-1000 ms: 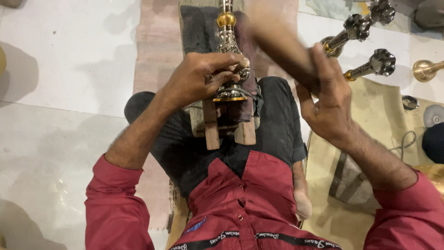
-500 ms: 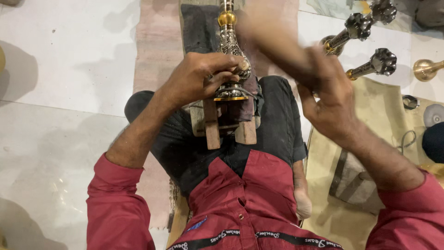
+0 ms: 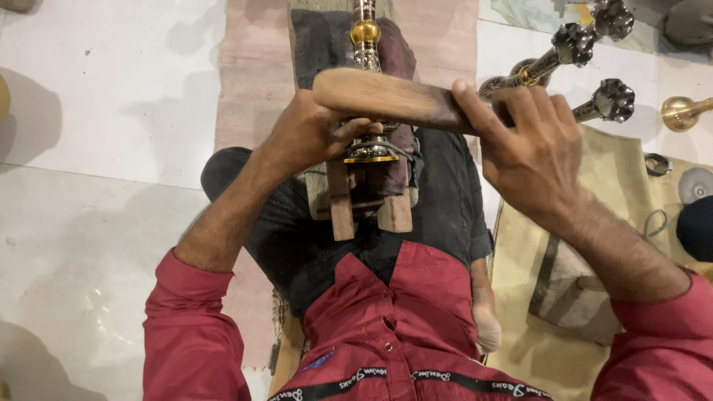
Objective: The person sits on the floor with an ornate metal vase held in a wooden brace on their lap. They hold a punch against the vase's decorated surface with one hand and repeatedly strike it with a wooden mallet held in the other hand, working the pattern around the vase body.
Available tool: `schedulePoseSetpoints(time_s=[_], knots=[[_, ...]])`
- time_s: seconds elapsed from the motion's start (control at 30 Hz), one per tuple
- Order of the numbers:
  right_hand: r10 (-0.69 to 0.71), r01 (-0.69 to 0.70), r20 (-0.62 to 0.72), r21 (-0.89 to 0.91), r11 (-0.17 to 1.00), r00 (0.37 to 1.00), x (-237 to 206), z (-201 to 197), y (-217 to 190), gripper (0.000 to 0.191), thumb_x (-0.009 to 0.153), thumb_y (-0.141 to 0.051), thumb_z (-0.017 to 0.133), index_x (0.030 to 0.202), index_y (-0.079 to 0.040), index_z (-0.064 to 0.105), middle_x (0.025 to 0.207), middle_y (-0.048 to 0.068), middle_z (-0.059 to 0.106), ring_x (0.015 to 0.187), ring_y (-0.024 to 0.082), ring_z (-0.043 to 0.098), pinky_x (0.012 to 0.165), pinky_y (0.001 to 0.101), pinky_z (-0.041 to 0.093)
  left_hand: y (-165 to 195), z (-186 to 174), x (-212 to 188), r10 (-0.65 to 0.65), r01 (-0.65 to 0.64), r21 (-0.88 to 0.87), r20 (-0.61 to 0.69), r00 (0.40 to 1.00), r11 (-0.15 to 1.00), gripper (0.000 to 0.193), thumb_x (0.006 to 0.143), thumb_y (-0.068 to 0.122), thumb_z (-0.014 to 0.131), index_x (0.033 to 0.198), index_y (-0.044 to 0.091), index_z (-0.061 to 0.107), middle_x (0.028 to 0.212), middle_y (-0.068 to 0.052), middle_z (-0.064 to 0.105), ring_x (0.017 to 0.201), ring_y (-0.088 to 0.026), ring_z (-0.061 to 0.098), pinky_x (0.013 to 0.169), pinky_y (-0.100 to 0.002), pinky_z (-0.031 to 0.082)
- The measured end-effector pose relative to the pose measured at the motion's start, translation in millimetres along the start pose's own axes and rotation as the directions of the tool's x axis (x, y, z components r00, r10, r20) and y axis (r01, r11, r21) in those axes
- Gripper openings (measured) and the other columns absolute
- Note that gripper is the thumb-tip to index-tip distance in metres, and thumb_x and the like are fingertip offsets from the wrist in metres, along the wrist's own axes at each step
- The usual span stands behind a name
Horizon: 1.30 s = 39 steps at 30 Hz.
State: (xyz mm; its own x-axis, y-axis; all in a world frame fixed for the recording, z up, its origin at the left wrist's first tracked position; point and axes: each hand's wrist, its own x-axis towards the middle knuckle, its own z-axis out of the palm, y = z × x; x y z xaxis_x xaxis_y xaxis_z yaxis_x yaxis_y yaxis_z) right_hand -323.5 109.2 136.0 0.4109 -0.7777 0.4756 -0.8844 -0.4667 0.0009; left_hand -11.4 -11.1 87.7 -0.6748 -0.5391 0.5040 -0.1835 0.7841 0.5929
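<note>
right hand [image 3: 531,152]: fingers wrapped tight round one end of a wooden mallet [image 3: 390,99]; the handle end is hidden inside the fist.
mallet: lies level, across the view, its free end over the left hand's knuckles. Touching them or just above, cannot tell.
left hand [image 3: 308,137]: closed on a metal stem [image 3: 365,44] just under the mallet; fingertips curl round the far side, out of sight.
stem: upright silver-tone piece with a gold ball, runs away from the left hand and is cut off by the top edge. Its lower part is hidden by mallet and hand; only a gold-rimmed base [image 3: 369,151] shows below the fingers.
block [image 3: 362,200]: wooden stand right below the left hand, two legs on the person's lap. How the base sits in it is covered by a dark rag [image 3: 386,174].
beyond right hand: three more stems [image 3: 587,37] with flower-shaped heads lie on the floor, partly behind the fingers.
right of right hand: brass knob [image 3: 679,111], cut by the frame edge; small ring [image 3: 657,165] and a dark round thing at the edge, too cropped to name.
under right forearm: tan cloth [image 3: 616,182] on the floor.
left of left hand: pale tile [image 3: 104,96].
</note>
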Motion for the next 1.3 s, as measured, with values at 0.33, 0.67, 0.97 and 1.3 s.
schedulePoseSetpoints(time_s=[0.33,0.67,0.97,1.3], knots=[[-0.013,0.019,-0.072,0.082,0.996,0.997,7,-5,-7,0.079,0.105,-0.001,0.073,0.165,-0.020,0.026,0.111,0.011,0.060,0.092,0.022,0.058,0.075,0.0361,0.050,-3,-1,2,0.052,-0.055,-0.081,-0.043,0.998,0.995,0.019,0.097,0.007,0.076,0.115,0.002,0.075,0.107,-0.011,0.078,0.095,-0.020,0.079,0.080,-0.031,0.066],[-0.082,0.113,0.120,-0.274,0.955,0.989,8,1,-1,0.070,0.102,-0.006,0.074,0.163,-0.018,0.043,0.102,0.007,0.063,0.081,0.020,0.054,0.069,0.0352,0.049,-9,6,-6,-0.022,0.018,-0.060,-0.069,0.997,0.998,0.021,0.095,0.015,0.081,0.113,0.005,0.076,0.101,-0.010,0.079,0.089,-0.019,0.079,0.078,-0.032,0.066],[-0.015,0.017,0.016,-0.093,0.996,1.000,8,-5,-7,0.066,0.102,-0.005,0.074,0.162,-0.012,0.048,0.110,0.009,0.062,0.090,0.021,0.056,0.075,0.0362,0.049,-8,2,-7,0.006,-0.011,-0.091,-0.056,0.998,0.996,0.015,0.097,0.009,0.077,0.112,0.005,0.076,0.100,-0.007,0.080,0.091,-0.019,0.079,0.078,-0.033,0.066],[-0.109,0.111,-0.060,0.031,0.993,0.992,19,-8,-5,0.075,0.103,-0.004,0.067,0.165,-0.021,0.029,0.111,0.008,0.058,0.092,0.020,0.055,0.076,0.0341,0.046,-5,0,-8,-0.004,-0.010,-0.148,-0.091,0.996,0.989,0.022,0.095,0.002,0.075,0.117,0.003,0.075,0.106,-0.011,0.078,0.093,-0.020,0.078,0.079,-0.032,0.065]])
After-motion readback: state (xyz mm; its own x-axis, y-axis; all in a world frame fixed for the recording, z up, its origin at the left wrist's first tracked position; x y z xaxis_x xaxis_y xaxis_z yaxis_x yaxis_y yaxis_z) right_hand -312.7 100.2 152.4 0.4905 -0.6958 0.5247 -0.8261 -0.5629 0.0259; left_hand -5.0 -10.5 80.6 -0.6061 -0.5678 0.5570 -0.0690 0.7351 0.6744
